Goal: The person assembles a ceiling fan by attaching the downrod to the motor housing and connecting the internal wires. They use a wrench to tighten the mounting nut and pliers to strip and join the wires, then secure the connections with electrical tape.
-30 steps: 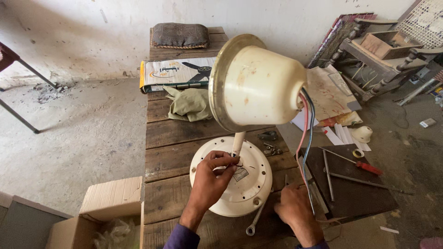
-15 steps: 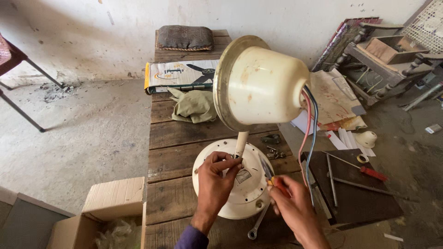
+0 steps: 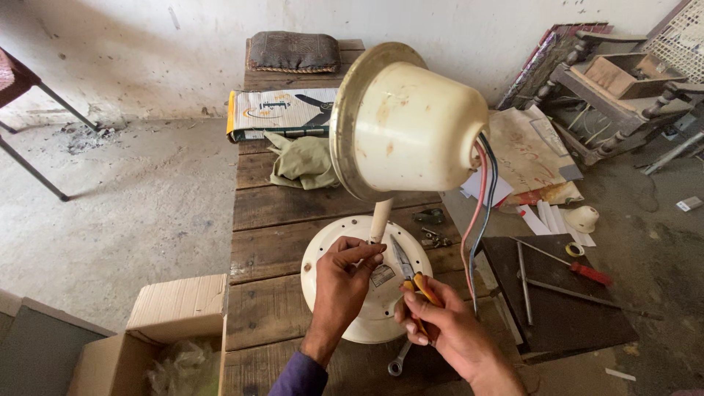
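- Cardboard box (image 3: pixel 180 326): stands on the floor left of the round fan base, just beside the desk's edge, flaps open.
- Desk (image 3: pixel 268 253): dark wooden planks carrying the fan base; a green cloth (image 3: pixel 304 161) and a flat printed carton (image 3: pixel 282 114) lie on it beyond the base, toward the wall.
- Left hand (image 3: pixel 345 275): rests on the fan base (image 3: pixel 323 264), fingertips drawn together, its grip pinching something small at the foot of the stem (image 3: pixel 380 218); what it pinches is too small to tell.
- Motor housing (image 3: pixel 407 125): cream dome with a rusty rim, up on the stem above the base; coloured wires (image 3: pixel 480 213) hang from its right side.
- Wrench (image 3: pixel 398 361): lies on the desk at the base's near edge.
- Right hand (image 3: pixel 444 330): over the base's right part, grip wrapped tight round orange-handled pliers (image 3: pixel 407 268), whose tip points toward the stem.
- Red-handled screwdriver (image 3: pixel 576 268): on a dark board right of the base.
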